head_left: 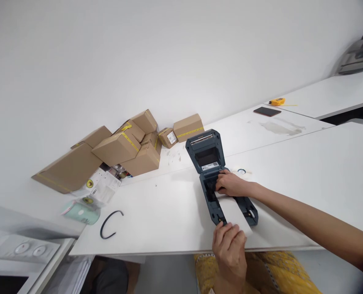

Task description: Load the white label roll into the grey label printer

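A dark blue-grey label printer (205, 151) stands on the white table with its lid tipped up and back. From its inside a white paper strip (234, 212) runs out over the front edge. My left hand (230, 243) grips the loose end of this strip, fingers on top and thumb hidden. Deep in the printer's bay is my right hand (230, 183), its fingers curled together by the inner end of the paper. Its fingertips are partly hidden, so what they hold cannot be made out.
Several cardboard boxes (116, 147) are piled against the wall at left. Nearer lie a mint-green cup (81, 212) and a black curved band (108, 224). A black tablet-like slab (267, 111) and a yellow tape measure (277, 101) lie back right. The table's front edge (169, 253) runs before me.
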A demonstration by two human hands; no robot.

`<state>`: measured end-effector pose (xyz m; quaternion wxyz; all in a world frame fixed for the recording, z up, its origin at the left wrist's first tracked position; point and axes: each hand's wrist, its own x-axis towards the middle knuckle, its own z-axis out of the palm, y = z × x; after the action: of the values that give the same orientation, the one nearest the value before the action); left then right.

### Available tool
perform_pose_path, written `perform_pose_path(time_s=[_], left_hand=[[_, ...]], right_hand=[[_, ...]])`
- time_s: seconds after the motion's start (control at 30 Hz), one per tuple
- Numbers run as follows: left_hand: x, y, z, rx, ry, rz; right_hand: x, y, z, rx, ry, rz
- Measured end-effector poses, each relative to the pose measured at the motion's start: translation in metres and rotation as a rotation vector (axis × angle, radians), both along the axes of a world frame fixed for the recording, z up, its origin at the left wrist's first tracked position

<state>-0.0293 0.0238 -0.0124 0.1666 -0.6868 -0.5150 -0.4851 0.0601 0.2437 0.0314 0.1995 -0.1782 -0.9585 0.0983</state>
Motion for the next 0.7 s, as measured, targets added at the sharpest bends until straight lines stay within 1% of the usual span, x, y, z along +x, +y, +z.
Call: perform_pose_path(time_s=[0.1, 0.17, 0.2, 0.27, 0.3, 0.37, 0.4, 0.43, 0.5, 0.53, 0.57, 0.63, 0.7], left_hand=[[0.001, -0.001, 0.0, -0.005, 0.013, 0.011], [0.001, -0.001, -0.001, -0.022, 0.015, 0.015], [0.001, -0.001, -0.002, -0.03, 0.013, 0.018], [0.002, -0.002, -0.003, -0.043, 0.01, 0.022], [0.002, -0.003, -0.004, -0.048, 0.007, 0.024], [0.003, -0.004, -0.005, -0.061, 0.003, 0.027], [0.004, -0.005, -0.005, -0.066, 0.001, 0.031], [0.004, -0.005, -0.005, -0.069, -0.001, 0.036], [0.005, -0.006, -0.005, -0.066, 0.0, 0.05], [0.005, -0.006, -0.006, -0.06, 0.003, 0.054], [0.006, -0.006, -0.006, -0.055, 0.005, 0.058], [0.006, -0.006, -0.007, -0.045, 0.007, 0.061], [0.006, -0.005, -0.009, -0.03, 0.003, 0.062]], right_hand=[[0.001, -0.003, 0.003, 0.029, 0.156, -0.001], [0.003, -0.002, 0.014, 0.05, 0.318, -0.06], [0.004, 0.0, 0.022, 0.063, 0.418, -0.121], [0.007, 0.007, 0.046, 0.095, 0.623, -0.274], [0.008, 0.013, 0.06, 0.11, 0.72, -0.353], [0.006, 0.028, 0.09, 0.108, 0.862, -0.463], [0.004, 0.036, 0.105, 0.048, 0.917, -0.498], [0.001, 0.043, 0.118, -0.061, 0.915, -0.491], [-0.004, 0.053, 0.136, -0.31, 0.843, -0.412], [-0.006, 0.054, 0.142, -0.398, 0.801, -0.369], [-0.007, 0.053, 0.144, -0.448, 0.776, -0.338], [-0.004, 0.04, 0.142, -0.451, 0.782, -0.321], [0.004, 0.019, 0.131, -0.428, 0.809, -0.312]])
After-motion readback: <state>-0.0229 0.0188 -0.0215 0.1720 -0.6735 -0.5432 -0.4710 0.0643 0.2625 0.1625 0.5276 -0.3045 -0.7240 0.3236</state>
